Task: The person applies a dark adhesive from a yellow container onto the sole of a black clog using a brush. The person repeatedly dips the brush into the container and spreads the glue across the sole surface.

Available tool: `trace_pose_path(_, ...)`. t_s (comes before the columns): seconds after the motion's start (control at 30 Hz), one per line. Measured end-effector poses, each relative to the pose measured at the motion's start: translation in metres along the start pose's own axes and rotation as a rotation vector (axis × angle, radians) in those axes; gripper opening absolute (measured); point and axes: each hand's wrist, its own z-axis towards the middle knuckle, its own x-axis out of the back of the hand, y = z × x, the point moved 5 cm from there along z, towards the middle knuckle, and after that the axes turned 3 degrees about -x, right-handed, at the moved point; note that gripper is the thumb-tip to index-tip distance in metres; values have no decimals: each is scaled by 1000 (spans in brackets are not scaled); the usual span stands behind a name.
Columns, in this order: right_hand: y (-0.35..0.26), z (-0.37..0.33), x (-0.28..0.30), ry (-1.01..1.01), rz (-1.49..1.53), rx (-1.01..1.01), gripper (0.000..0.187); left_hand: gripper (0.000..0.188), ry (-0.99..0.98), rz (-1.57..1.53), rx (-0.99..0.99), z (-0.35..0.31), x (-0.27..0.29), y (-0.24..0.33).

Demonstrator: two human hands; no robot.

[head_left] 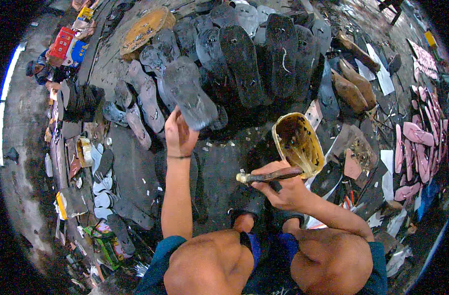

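Observation:
A dark grey shoe sole (pixel 187 88) is held up at its near end by my left hand (pixel 181 135), fingers closed on its edge. Its near part has a wet-looking sheen. My right hand (pixel 286 192) grips a short brush (pixel 278 175) with a dark handle and a pale, coated tip pointing left. Just beyond that hand stands a yellowish tub (pixel 316 153) with dark specks and sticky residue inside. Behind the held sole lie several dark soles (pixel 239 64), side by side and overlapping; one carries a pale curved mark.
Brown shoe lasts (pixel 352 86) lie at the right, with pink sole pieces (pixel 421 142) farther over. A round, tan, stained disc (pixel 148 29) sits at the back left. Loose soles (pixel 104 187) and scraps line the left side. Another person (pixel 40 69) is at the far left.

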Motion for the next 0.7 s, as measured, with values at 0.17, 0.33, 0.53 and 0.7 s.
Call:
trace_pose_path(0.17,24,-14,24,139,-46,-216,22,43,202,1016,-560,-33,34,11)
trace_pose_path(0.33,87,-34,102,336,-428,-537,30,97,494,2326,-294,-215,103,-9)
trace_pose_path(0.53,113,-2,68,303,-836,-199,27,106,650,2028,-221,-274,121,-13)
trace_pose_path(0.7,63,-12,97,458,-560,-344,29,93,851,2072,-136,-311,127,-3)
